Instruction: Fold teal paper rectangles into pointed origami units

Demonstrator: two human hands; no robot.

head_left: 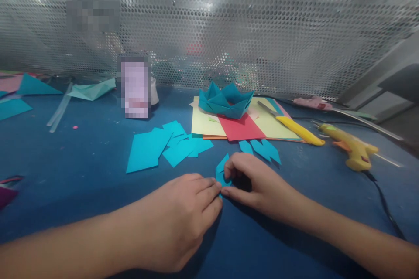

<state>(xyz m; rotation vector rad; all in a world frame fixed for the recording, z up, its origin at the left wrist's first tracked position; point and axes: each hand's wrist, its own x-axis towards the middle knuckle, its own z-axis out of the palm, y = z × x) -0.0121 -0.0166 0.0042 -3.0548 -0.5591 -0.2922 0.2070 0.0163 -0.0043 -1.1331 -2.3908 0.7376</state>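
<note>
A small folded piece of blue paper [221, 174] lies on the blue table between my hands. My left hand [188, 216] is closed at its near edge, the fingertips pressed together on it. My right hand [253, 178] curls over its right side with thumb and index finger bent onto the paper. Both hands partly hide the piece. Just beyond, several folded blue pieces [262, 150] lie in a row. Left of them, loose blue paper sheets [145, 150] overlap in a spread pile.
A blue folded paper crown shape [225, 100] sits on stacked coloured paper [206, 126] with a red sheet [242, 127]. A yellow knife [299, 130] and a yellow glue gun [352, 144] with a cord lie right. A phone [135, 89] stands against a white cup [154, 91].
</note>
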